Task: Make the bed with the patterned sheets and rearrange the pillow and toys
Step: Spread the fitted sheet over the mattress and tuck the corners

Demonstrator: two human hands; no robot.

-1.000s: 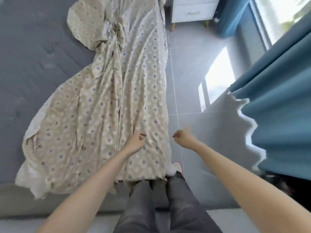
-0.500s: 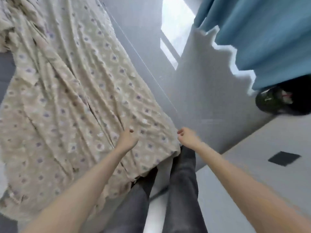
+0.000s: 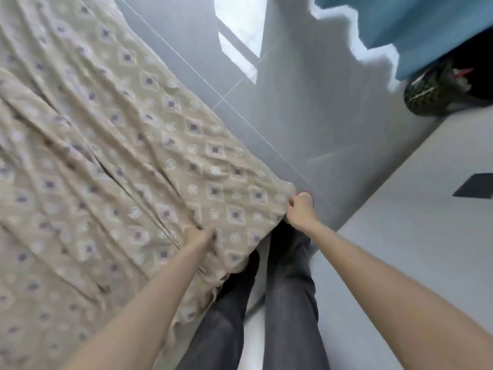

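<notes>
Head view: both hands taking up the near end of the sheet

Standing by, I am watching the person hold the patterned sheet (image 3: 133, 156), which is lying rumpled in long folds across the left of the view, its right edge running along the grey tiled floor (image 3: 306, 116) and its near corner ending just in front of the person's dark trousers (image 3: 288, 289). The left hand (image 3: 198, 237) is curling its fingers into a bunch of cloth a little way in from the near edge. The right hand (image 3: 300, 209) is pinching the corner itself between thumb and fingers.

The cloth is looking thin, light and very soft. It is creasing wherever it is being pulled, so I judge it will be sagging between the two grips unless they are spread wide. The corners and the hem are seeming the best places to take it, since a grip in the middle is only gathering folds.

Against a second ago, the right hand is no longer hanging clear over the floor but is closing on the corner, and the view is swinging right, bringing in more of the blue curtain (image 3: 400, 20) and a dark mottled thing, perhaps a shoe (image 3: 432, 94), beneath it
</notes>
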